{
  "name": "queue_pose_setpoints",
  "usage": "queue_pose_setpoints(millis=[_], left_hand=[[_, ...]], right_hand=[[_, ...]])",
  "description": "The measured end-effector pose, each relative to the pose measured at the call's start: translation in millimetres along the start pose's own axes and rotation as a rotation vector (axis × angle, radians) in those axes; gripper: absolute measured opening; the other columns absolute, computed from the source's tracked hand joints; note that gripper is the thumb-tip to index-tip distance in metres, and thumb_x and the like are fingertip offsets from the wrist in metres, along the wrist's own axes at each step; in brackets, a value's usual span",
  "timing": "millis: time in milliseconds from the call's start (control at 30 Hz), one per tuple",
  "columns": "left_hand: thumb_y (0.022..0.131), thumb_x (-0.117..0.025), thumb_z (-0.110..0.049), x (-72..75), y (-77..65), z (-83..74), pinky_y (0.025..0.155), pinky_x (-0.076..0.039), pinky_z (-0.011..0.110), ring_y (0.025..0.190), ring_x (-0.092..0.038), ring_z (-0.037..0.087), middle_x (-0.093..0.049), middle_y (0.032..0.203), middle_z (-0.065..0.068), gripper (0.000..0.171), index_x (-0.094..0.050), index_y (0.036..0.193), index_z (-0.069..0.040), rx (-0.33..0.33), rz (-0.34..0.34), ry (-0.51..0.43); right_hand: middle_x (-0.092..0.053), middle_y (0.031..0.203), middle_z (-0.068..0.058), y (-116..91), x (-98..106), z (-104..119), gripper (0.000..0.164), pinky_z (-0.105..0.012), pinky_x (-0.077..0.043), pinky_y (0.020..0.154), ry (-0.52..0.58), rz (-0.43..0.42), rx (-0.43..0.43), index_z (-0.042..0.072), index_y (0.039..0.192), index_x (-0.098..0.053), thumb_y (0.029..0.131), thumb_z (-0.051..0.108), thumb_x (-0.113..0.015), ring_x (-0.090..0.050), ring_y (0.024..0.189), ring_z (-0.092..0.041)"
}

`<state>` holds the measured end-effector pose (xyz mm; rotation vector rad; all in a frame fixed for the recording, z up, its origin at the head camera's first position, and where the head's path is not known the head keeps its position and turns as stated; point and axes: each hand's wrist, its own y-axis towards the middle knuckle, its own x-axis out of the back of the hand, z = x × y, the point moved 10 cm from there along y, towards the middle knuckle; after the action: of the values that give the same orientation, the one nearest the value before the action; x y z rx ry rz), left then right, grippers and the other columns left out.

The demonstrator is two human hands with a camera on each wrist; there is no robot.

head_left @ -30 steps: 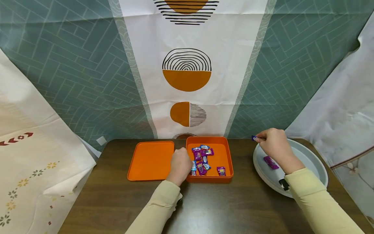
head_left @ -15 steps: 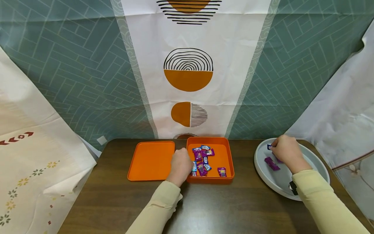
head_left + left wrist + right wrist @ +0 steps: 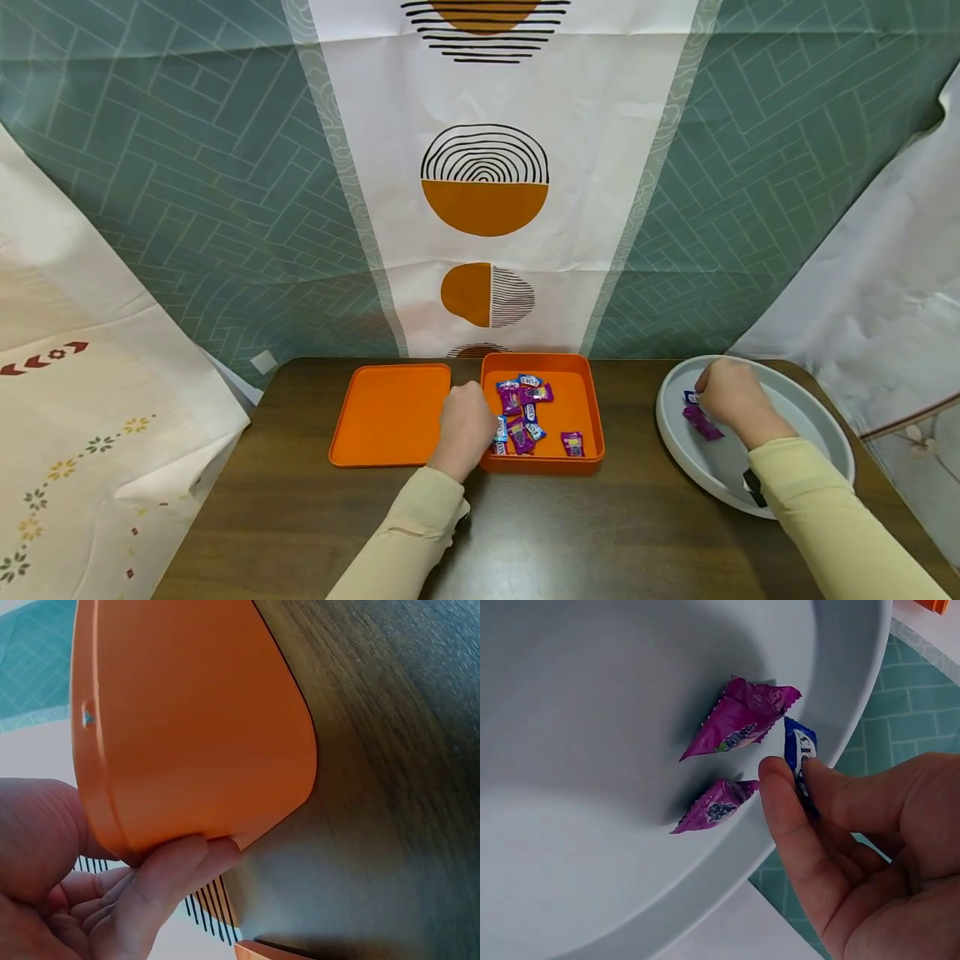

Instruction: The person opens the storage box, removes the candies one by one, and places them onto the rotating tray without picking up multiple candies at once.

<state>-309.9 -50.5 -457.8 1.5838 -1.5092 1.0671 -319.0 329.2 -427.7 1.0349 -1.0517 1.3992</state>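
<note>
Right hand (image 3: 735, 400) lower, over tray (image 3: 813, 417)

Pale yellow sleeves (image 3: 840, 521) are worn on both arms; a small black piece (image 3: 754, 487) is seen beside the right cuff (image 3: 786, 468).

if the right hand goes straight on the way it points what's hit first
Probably the upper purple packet in the right wrist view, though depth is unclear; the gray tray might come first.

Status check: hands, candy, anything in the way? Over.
Left hand grips orange box by its edge. Right hand pinches blue-wrapped candy at gray tray; contact with tray unclear. Two purple candies lie close by in tray; no obstruction visible.
</note>
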Motion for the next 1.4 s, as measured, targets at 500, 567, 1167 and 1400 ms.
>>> queue_pose_setpoints(millis=[500, 567, 1167, 1400], left_hand=[[0.069, -0.079, -0.019, 1.1, -3.0, -0.9, 0.051, -0.051, 0.032, 0.056, -0.055, 0.019, -0.059, 0.073, 0.008, 0.034, -0.064, 0.093, 0.0, -0.004, 0.001, -0.012], [0.069, -0.079, -0.019, 1.7, -2.6, -1.1, 0.051, -0.051, 0.032, 0.056, -0.055, 0.019, -0.059, 0.073, 0.008, 0.034, -0.064, 0.093, 0.0, -0.006, -0.006, -0.007], [0.069, -0.078, -0.018, 3.1, 0.6, -1.6, 0.052, -0.051, 0.034, 0.057, -0.056, 0.02, -0.059, 0.073, 0.008, 0.032, -0.063, 0.091, 0.0, -0.007, -0.011, 0.0], [0.069, -0.078, -0.018, 0.9, 0.5, -0.4, 0.052, -0.051, 0.033, 0.057, -0.056, 0.02, -0.059, 0.073, 0.008, 0.031, -0.064, 0.09, 0.0, -0.008, -0.006, 0.006]], right_hand=[[-0.064, 0.088, -0.018, -1.7, -8.7, -0.1, 0.024, -0.05, -0.046, 0.076, 0.009, 0.025, 0.0, 0.001, 0.088, -0.069, 0.067, 0.004, -0.057, -0.057, 0.087, -0.04], [-0.064, 0.089, -0.019, -2.2, -8.7, -0.5, 0.024, -0.051, -0.046, 0.077, 0.004, 0.021, -0.004, 0.0, 0.089, -0.069, 0.068, 0.004, -0.057, -0.057, 0.088, -0.041], [-0.063, 0.094, -0.023, -6.5, 15.9, 25.7, 0.027, -0.054, -0.044, 0.079, -0.002, -0.123, 0.024, -0.003, 0.097, -0.066, 0.076, 0.012, -0.059, -0.055, 0.092, -0.044], [-0.059, 0.101, -0.027, -12.0, 37.0, 72.7, 0.031, -0.048, -0.046, 0.069, 0.043, -0.25, 0.062, -0.004, 0.106, -0.063, 0.083, 0.014, -0.054, -0.056, 0.083, -0.034]])
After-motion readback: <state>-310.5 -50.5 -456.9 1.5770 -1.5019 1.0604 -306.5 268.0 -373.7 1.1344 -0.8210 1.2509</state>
